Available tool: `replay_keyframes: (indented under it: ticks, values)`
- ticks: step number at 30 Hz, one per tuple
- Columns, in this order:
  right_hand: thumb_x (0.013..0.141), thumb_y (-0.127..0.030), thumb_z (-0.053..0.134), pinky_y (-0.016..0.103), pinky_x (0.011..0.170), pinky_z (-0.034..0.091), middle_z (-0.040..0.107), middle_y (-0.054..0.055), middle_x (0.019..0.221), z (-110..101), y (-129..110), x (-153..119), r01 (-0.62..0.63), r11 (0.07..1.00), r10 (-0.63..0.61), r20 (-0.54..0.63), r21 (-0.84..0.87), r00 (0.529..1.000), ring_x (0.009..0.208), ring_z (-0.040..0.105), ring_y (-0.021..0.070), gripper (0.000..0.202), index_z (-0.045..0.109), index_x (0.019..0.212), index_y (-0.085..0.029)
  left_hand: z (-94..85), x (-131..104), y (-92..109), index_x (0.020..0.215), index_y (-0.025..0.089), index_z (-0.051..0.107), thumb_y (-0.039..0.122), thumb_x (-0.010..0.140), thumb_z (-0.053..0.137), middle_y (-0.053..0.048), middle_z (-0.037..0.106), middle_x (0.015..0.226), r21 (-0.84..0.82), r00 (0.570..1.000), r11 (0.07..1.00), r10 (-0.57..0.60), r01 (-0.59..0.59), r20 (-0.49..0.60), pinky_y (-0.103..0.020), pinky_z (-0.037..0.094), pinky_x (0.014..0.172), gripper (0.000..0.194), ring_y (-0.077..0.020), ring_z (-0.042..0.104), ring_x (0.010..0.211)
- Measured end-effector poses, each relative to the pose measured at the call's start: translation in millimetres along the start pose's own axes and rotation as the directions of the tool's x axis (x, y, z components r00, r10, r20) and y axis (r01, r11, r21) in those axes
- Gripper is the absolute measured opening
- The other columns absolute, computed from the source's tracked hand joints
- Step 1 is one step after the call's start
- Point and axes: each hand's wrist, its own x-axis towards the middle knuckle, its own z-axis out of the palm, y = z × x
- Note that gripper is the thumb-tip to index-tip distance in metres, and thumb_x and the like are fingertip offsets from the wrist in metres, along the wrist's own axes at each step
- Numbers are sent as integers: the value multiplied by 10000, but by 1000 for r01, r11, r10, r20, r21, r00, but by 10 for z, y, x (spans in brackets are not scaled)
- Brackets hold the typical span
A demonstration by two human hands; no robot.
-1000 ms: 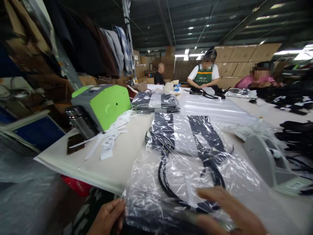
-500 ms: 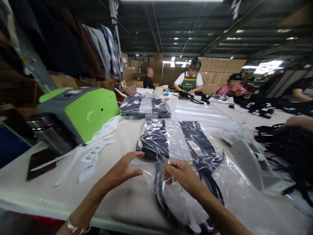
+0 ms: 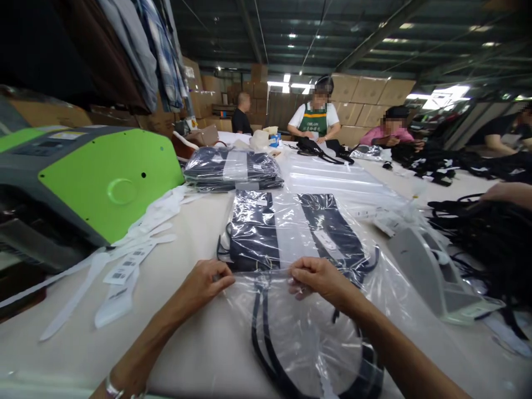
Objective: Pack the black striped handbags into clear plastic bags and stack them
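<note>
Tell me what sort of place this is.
Probably a packing workshop: cartons are stacked at the back, a person in a green apron is at the table, and dark goods lie in clear plastic.

Near: two hands [image 3: 206,282] [image 3: 318,279], at least one clear bag [image 3: 288,238]. Left: one green machine [image 3: 112,183]. Right: one other person's arm [image 3: 511,193]. Far: four people [image 3: 315,119].
</note>
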Motion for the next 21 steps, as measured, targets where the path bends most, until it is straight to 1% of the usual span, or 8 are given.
replay_keyframes:
  ticks: [3,5,9,11,14,16,18,21]
  values:
    - [734,-332,663,252,538,498,645,-15,611,-74,14,25,67,980,-68,1,-185,998,537,604,127,164,677,745,-170,11,-4,-34,689,198,638,408,883,557,-2,660,690,-2,998,998,-55,55,-7,-287,417,695,297,-174,602,690]
    - [775,-282,623,243,532,459,650,-9,614,-109,5,46,131,926,-142,-7,-353,990,543,585,127,137,702,735,-177,-10,-34,-47,681,199,624,418,884,549,2,653,684,12,997,997,-75,75,-27,-287,418,688,309,-175,602,686]
    - [841,-202,581,273,702,457,724,25,792,-159,-74,109,354,694,-391,85,-627,917,745,642,160,197,773,794,-204,-82,-105,28,721,213,654,459,892,548,-2,692,748,59,995,994,-89,92,-43,-316,443,773,318,-195,630,756]
    - [839,-168,580,277,736,448,733,31,834,-175,-104,151,394,624,-440,113,-675,891,774,645,165,209,783,802,-208,-72,-94,140,838,235,699,484,883,584,-9,728,877,87,995,994,-56,63,-87,-356,437,883,278,-220,648,877]
    - [811,-146,599,256,695,437,735,14,818,-182,-104,206,357,664,-401,90,-657,911,749,643,155,186,775,815,-208,54,35,391,1044,263,700,494,866,643,-23,728,1044,158,981,987,36,-6,-192,-422,384,990,297,-255,626,1042]
    - [789,-144,609,243,648,421,722,-5,757,-185,-88,230,313,707,-363,54,-635,930,706,632,147,161,759,802,-202,184,179,568,1102,268,682,465,878,655,-22,722,1062,193,979,980,89,-53,-185,-432,371,986,299,-251,618,1053]
    - [780,-148,607,236,624,408,703,-17,706,-198,-73,241,290,731,-345,33,-618,938,671,613,139,145,744,777,-196,306,326,697,1043,268,694,411,887,668,-7,727,1004,211,986,973,117,-91,-117,-425,367,961,214,-232,624,998]
    - [772,-153,598,231,626,403,685,-22,683,-235,-57,237,289,749,-340,27,-596,940,656,590,131,143,733,743,-189,407,462,753,858,244,696,343,872,688,5,714,886,231,993,968,114,-100,-44,-408,366,911,100,-220,613,918]
